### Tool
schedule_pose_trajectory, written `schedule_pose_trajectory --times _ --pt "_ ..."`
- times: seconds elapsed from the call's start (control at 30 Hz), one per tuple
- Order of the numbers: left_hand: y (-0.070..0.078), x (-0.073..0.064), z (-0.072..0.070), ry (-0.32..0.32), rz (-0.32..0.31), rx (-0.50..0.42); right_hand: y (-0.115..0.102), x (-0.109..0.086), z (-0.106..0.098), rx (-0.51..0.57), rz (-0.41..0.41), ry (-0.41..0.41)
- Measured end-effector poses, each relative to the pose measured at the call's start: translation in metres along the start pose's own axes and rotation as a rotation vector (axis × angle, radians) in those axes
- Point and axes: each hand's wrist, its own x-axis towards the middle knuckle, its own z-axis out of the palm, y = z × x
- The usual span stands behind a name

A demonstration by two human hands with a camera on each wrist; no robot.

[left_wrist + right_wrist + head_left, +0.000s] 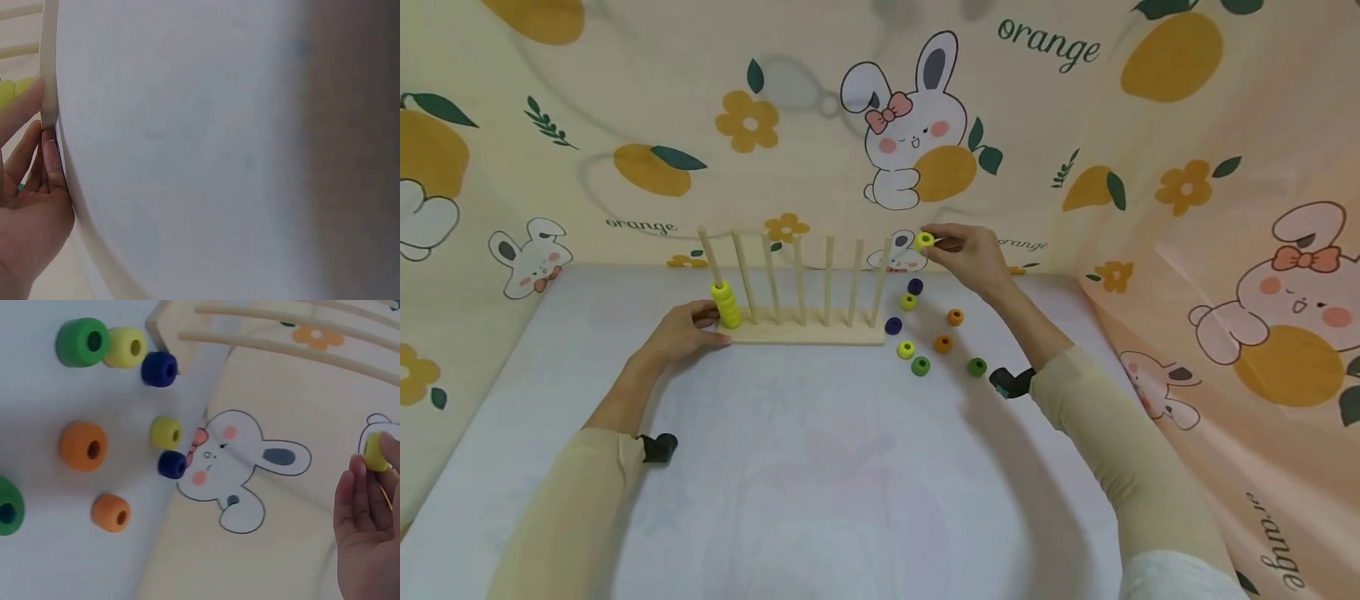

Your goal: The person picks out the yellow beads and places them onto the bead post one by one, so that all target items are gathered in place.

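Only the head view shows yellow beads (726, 304) stacked beside the left hand (685, 333).

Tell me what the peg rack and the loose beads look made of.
Peg rack: pale unfinished wood by its look, matte, with a faint grain tone on dowels and base. Loose beads: likely painted wood or plastic; solid even colour, soft sheen, rounded edges. The pictures cannot settle which.

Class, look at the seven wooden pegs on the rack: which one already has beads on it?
The leftmost peg, beside the left hand: yellow beads are stacked on it; the other six are bare.
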Motion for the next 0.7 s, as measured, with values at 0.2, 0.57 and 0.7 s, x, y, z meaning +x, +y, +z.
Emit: schedule_pose_trajectory --times 0.2,0.57,0.7 --pt "0.002 0.000 -0.001 -0.002 0.004 -0.013 -0.013 0.006 -0.003 0.024 -0.024 0.000" --pt "0.000 -0.001 -0.001 -0.010 0.003 -0.003 -0.035 0.021 0.000 -0.026 -0.149 -0.025" --pt "-0.001 -0.003 -0.001 -0.009 0.008 -0.001 -0.044 0.025 0.007 0.003 -0.152 -0.042"
